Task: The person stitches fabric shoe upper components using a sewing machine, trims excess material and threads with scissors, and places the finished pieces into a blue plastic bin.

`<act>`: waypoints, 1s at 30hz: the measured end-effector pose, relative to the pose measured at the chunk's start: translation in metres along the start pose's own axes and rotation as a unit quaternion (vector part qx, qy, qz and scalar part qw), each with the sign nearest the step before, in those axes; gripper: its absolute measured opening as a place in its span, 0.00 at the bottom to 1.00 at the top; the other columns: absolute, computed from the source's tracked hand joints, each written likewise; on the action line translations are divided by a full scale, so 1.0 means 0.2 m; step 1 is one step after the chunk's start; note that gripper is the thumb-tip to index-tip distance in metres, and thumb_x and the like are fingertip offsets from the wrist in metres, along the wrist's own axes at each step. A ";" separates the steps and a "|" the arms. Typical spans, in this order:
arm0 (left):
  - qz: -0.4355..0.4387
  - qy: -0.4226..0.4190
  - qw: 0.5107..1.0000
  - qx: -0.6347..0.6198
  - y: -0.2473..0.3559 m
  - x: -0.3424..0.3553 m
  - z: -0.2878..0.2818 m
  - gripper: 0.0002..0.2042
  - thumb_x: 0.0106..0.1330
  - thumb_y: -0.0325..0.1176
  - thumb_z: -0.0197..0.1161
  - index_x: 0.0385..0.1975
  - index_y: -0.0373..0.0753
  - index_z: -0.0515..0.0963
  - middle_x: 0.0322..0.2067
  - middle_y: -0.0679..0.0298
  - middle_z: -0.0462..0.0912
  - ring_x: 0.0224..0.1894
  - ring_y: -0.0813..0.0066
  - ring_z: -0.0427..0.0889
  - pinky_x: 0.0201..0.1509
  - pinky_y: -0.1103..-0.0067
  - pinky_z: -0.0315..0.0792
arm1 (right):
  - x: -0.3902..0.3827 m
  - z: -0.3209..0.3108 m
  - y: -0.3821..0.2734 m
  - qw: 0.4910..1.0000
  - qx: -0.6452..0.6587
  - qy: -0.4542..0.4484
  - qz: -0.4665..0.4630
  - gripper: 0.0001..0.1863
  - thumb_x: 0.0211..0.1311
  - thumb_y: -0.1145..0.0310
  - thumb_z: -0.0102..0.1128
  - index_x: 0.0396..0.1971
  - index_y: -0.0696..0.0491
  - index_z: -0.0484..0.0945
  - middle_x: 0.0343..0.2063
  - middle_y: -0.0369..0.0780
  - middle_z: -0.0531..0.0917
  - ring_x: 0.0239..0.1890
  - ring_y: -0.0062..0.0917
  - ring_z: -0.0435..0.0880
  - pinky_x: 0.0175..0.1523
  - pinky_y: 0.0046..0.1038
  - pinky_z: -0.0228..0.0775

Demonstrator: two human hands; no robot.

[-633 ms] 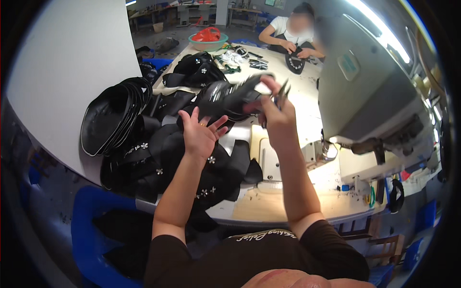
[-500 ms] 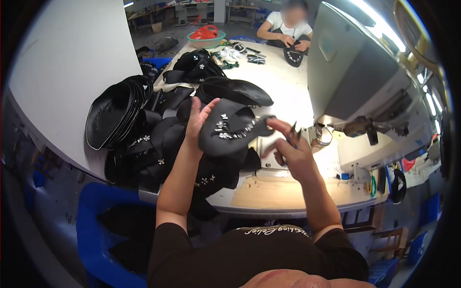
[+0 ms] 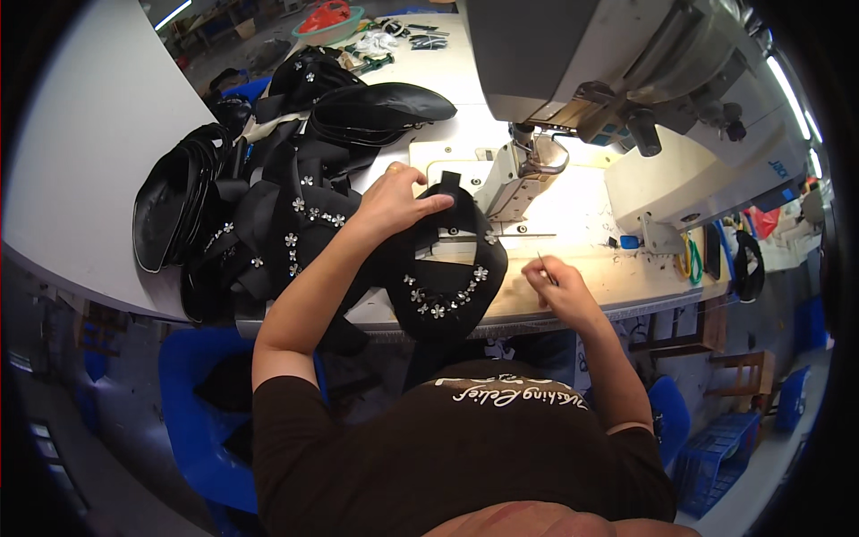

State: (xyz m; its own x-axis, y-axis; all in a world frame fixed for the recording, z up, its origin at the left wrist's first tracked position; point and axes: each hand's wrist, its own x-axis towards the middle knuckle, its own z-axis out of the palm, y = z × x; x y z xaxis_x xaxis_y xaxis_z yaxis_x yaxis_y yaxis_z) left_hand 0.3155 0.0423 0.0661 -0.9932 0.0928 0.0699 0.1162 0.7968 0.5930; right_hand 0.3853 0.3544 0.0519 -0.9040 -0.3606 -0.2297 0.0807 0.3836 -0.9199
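Note:
My left hand grips the narrow upper part of a black U-shaped piece trimmed with silver flower stones, lying over the bed plate of a sewing machine and the table's front. Right of that piece, my right hand is closed around a small pointed metal tool, probably thread snips, above the pale wooden board. Left of my left hand lies a heap of similar black pieces with flower stones. Stacked black shaped pieces with glossy edges stand further left, and more lie behind.
A white panel borders the left side. A blue chair holds black material. At the back are a green basin with red items and tools. The machine overhangs the right; thread-like cords and a blue crate are there too.
The decorated piece, earlier held up and turned in both hands, now lies lower at the machine under my left hand. My right hand has moved away from it. The co-worker has left the view.

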 end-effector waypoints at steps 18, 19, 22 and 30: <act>0.427 0.244 0.865 0.100 0.59 -0.27 -0.10 0.10 0.46 0.25 0.63 0.28 0.47 0.79 0.31 0.74 0.78 0.40 0.74 0.80 0.46 0.72 0.60 | 0.05 -0.15 -0.37 0.734 -0.331 0.252 -0.537 0.24 0.32 0.75 0.61 0.39 0.53 0.80 0.40 0.40 0.79 0.31 0.33 0.74 0.34 0.29 0.69; 0.434 0.270 0.854 0.100 0.62 -0.26 -0.08 0.11 0.47 0.24 0.61 0.29 0.49 0.78 0.32 0.75 0.78 0.42 0.76 0.79 0.47 0.73 0.59 | 0.05 -0.18 -0.38 0.716 -0.347 0.269 -0.542 0.22 0.35 0.73 0.61 0.38 0.52 0.81 0.42 0.38 0.80 0.36 0.32 0.74 0.36 0.30 0.70; 0.431 0.288 0.849 0.105 0.65 -0.20 -0.01 0.09 0.47 0.26 0.61 0.29 0.45 0.79 0.33 0.70 0.80 0.40 0.71 0.80 0.43 0.73 0.59 | 0.08 -0.28 -0.40 0.696 -0.372 0.280 -0.546 0.20 0.38 0.72 0.61 0.38 0.50 0.82 0.42 0.36 0.81 0.38 0.32 0.73 0.39 0.31 0.70; 0.396 0.312 0.857 0.104 0.67 -0.08 0.04 0.09 0.48 0.26 0.60 0.30 0.47 0.78 0.33 0.75 0.77 0.41 0.75 0.78 0.45 0.74 0.57 | 0.17 -0.38 -0.41 0.710 -0.407 0.259 -0.513 0.18 0.40 0.69 0.62 0.38 0.48 0.83 0.44 0.34 0.81 0.42 0.32 0.73 0.44 0.33 0.67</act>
State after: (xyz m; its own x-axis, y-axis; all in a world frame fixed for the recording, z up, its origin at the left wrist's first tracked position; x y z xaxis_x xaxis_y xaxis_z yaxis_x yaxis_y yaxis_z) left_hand 0.3478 0.1523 0.1383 -0.4017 0.3675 0.8388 0.6864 0.7272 0.0101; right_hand 0.3167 0.3749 0.1442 -0.3614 -0.5254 0.7703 -0.8106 0.5853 0.0189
